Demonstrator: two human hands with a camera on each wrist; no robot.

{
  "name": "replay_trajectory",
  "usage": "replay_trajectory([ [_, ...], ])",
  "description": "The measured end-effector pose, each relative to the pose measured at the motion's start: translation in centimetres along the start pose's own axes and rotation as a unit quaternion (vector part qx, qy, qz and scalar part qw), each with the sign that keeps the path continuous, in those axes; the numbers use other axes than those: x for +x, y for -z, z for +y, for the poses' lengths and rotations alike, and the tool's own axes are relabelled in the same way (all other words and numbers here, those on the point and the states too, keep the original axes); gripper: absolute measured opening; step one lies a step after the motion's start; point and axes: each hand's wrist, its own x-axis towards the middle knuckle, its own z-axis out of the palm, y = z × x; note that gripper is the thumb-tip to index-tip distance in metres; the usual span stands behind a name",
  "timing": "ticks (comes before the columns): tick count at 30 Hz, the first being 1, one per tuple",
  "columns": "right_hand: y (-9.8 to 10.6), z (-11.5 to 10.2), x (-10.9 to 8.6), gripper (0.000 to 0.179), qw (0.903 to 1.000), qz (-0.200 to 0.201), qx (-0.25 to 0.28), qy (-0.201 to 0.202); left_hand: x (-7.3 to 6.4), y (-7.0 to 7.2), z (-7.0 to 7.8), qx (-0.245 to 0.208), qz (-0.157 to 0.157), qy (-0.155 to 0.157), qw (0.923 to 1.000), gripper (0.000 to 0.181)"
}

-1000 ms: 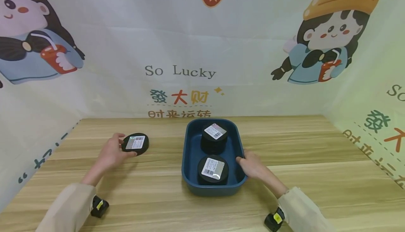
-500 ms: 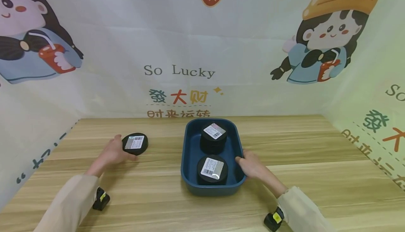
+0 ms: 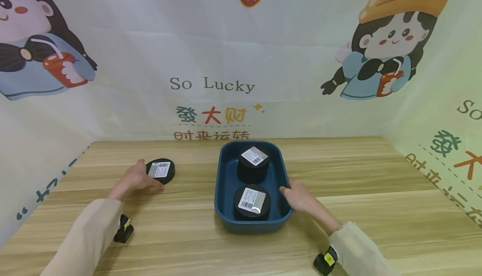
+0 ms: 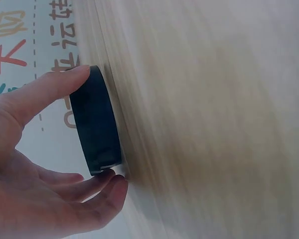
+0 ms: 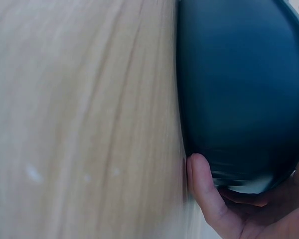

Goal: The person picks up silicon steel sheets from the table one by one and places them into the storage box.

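Observation:
Near the back left of the table, a flat black disc (image 3: pixel 160 171) with a white and silver barcode label lies label up. My left hand (image 3: pixel 135 177) holds it from its left side. The left wrist view shows the thumb (image 4: pixel 65 82) on one end of the disc's edge and curled fingers at the other. A deep blue rectangular tub (image 3: pixel 253 226) stands at the centre, and my right hand (image 3: pixel 300 196) grips its right wall, thumb at the rim. Inside are a rear stack of black discs (image 3: pixel 253 171) and a labelled front black disc (image 3: pixel 252 203); how many lie beneath is hidden.
The wood-grain table (image 3: pixel 180 242) meets a printed cloth backdrop (image 3: pixel 211 58) at its rear edge and both sides. Each wrist carries a small black camera, the left wrist camera (image 3: pixel 124 230) and right wrist camera (image 3: pixel 325 262).
My left wrist and forearm have shifted slightly forward and right around the disc, which has stayed about where it was. The right hand and tub have kept their places.

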Motion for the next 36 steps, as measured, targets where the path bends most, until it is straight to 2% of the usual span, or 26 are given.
replay_trajectory([
  [9, 0.1, 0.0, -0.1, 0.02, 0.9999, -0.005, 0.013, 0.001, 0.8, -0.2, -0.1, 0.016, 0.004, 0.016, 0.9997, 0.099],
  [16, 0.1, 0.0, 0.0, 0.019, 1.0, 0.0, -0.001, 0.004, 1.3, -0.3, -0.2, 0.057, 0.011, -0.004, 0.9983, 0.08],
  [21, 0.1, 0.0, 0.0, 0.019, 1.0, 0.0, -0.001, 0.003, 1.6, -0.3, -0.1, 0.091, 0.003, 0.0, 0.9958, 0.083],
  [30, 0.0, 0.0, 0.0, 0.02, 0.9999, -0.003, 0.016, 0.0, 1.5, -0.3, -0.4, 0.061, -0.013, -0.001, 0.998, 0.093],
  [36, 0.1, 0.0, 0.0, 0.02, 0.9999, -0.003, 0.016, 0.003, 1.4, -0.3, -0.4, 0.061, -0.012, -0.003, 0.9981, 0.092],
])
